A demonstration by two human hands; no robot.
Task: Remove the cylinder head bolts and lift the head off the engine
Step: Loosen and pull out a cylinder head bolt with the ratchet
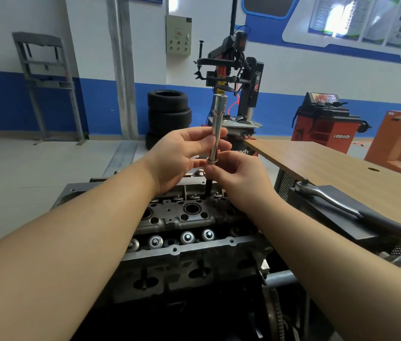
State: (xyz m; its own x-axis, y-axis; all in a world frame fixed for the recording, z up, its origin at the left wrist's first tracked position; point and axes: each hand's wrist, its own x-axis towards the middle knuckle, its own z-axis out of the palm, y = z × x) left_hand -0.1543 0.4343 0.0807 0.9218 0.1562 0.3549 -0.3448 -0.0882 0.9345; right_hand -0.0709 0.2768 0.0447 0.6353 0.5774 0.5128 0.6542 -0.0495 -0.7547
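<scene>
Both hands up on the long socket, head still sitting on the engine

Left hand (182,153) has its grip wrapped around the middle of the chrome deep socket (215,129), held pretty much upright, wide end at 12 o'clock. Right hand (238,183) pinches the bottom collar of that socket from the 5 o'clock side, fingertips touching it. A dark bolt shank (208,188) hangs straight down out of the socket at 6 o'clock, toward the cylinder head (184,217), which sits right under both hands with its valve springs and bolt holes showing. Can't tell if the bolt tip is touching the head or not. Ratchet (337,203) lies loose on a dark tray on the wooden table (342,163), off at 3 o'clock, well apart from either hand.
</scene>
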